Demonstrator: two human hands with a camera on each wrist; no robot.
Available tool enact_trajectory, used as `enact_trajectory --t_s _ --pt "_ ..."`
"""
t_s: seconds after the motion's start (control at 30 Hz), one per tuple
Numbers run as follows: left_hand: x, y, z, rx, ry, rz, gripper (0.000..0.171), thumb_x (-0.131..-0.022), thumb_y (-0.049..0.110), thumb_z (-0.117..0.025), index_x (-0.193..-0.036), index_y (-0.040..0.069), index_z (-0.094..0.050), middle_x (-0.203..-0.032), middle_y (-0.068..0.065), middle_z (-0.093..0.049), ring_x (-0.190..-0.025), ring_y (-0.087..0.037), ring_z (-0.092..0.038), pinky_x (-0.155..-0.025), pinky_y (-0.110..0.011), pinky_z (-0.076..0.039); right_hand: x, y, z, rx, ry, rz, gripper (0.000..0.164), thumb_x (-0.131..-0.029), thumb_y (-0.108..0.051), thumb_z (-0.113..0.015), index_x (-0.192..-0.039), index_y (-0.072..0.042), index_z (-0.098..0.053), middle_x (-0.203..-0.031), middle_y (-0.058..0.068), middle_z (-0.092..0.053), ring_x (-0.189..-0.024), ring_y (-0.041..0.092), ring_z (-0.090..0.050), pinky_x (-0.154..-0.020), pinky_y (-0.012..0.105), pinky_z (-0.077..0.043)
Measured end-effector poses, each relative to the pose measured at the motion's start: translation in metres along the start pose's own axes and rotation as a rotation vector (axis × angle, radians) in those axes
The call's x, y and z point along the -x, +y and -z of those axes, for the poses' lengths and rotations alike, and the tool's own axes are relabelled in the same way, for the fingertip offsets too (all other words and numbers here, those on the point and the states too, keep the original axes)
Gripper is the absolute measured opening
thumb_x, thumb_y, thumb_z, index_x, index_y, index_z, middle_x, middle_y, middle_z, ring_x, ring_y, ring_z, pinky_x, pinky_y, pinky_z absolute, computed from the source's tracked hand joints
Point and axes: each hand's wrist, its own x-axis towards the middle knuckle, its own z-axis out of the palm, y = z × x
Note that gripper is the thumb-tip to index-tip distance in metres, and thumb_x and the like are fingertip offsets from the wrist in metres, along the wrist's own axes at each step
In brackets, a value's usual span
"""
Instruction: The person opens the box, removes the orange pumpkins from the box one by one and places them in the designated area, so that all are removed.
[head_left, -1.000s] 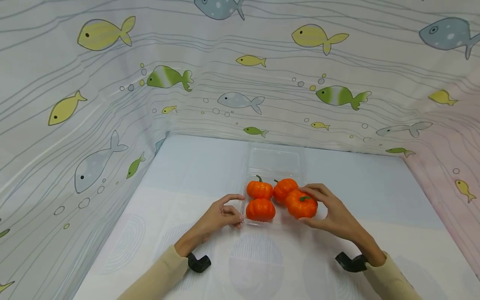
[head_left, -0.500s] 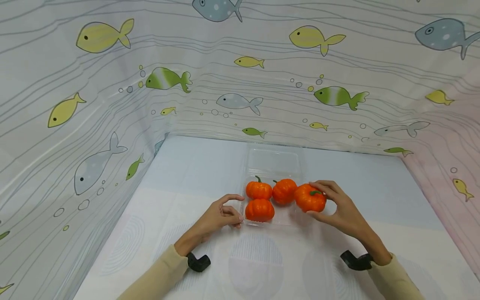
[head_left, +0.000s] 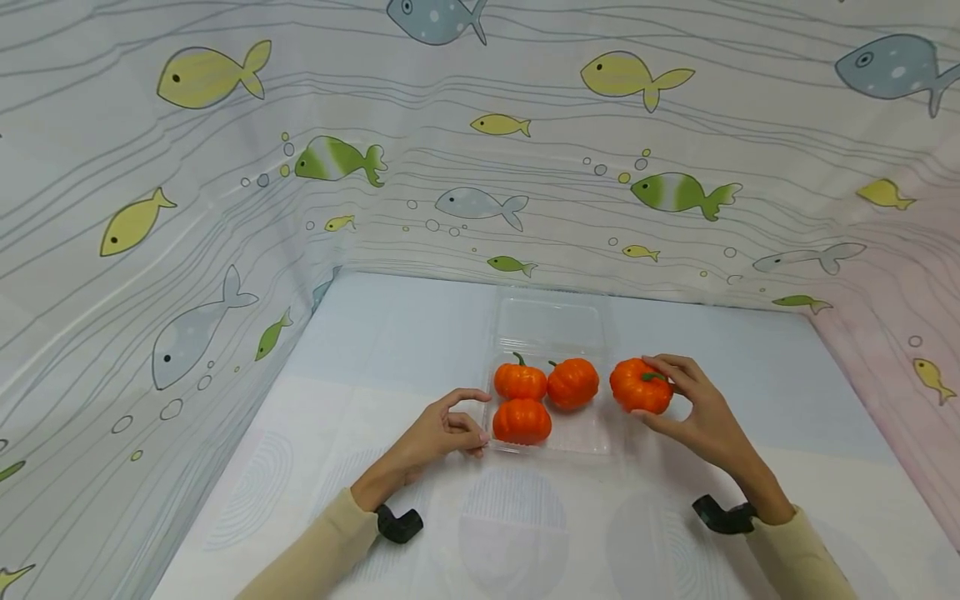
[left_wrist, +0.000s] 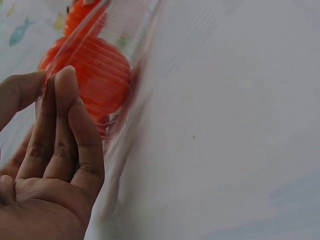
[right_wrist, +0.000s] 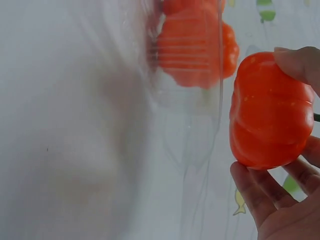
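My right hand (head_left: 701, 408) holds a small orange toy pumpkin (head_left: 641, 386) with a green stem, just right of a clear plastic clamshell box (head_left: 577, 437). In the right wrist view the thumb is on one side of this pumpkin (right_wrist: 272, 112) and the fingertips on the other. Three more pumpkins lie in the box: one at back left (head_left: 520, 381), one at front left (head_left: 522, 422) and one at back right (head_left: 573, 384). At the box's left side is my left hand (head_left: 435, 429); in the left wrist view its fingertips pinch the thin clear rim (left_wrist: 62, 52).
The box's lid (head_left: 551, 321) lies folded back behind it. A pale patterned cloth (head_left: 360, 333) covers the table. Fish-printed curtain (head_left: 420, 150) stands around the back and sides. Each wrist wears a black mount (head_left: 400, 523).
My right hand has carried the pumpkin from the box's front right out past its right edge. The left hand has stayed at the rim, and the other pumpkins have kept their places.
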Motion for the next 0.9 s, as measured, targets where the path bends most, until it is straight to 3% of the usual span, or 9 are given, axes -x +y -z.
enact_trajectory --t_s 0.47,0.9 --pt "0.000 0.001 -0.001 -0.003 0.009 0.010 0.067 -0.092 0.006 -0.077 -0.151 0.011 -0.045 -0.092 -0.019 -0.073 -0.080 -0.034 -0.071 -0.080 -0.040 -0.060 -0.005 0.029 0.002 -0.011 0.063 -0.045 0.075 -0.080 -0.009 -0.090 -0.147 -0.015 -0.057 -0.142 0.011 -0.048 -0.129 0.031 -0.047 -0.095 0.002 -0.033" --pt "0.001 0.001 -0.001 -0.019 0.012 0.005 0.066 -0.093 0.006 -0.076 -0.150 0.010 -0.045 -0.092 -0.020 -0.073 -0.081 -0.035 -0.071 -0.080 -0.039 -0.060 -0.012 0.061 0.003 -0.002 0.089 -0.107 0.074 -0.082 -0.017 -0.090 -0.148 -0.011 -0.055 -0.142 0.015 -0.046 -0.129 0.036 -0.047 -0.093 0.004 -0.035"
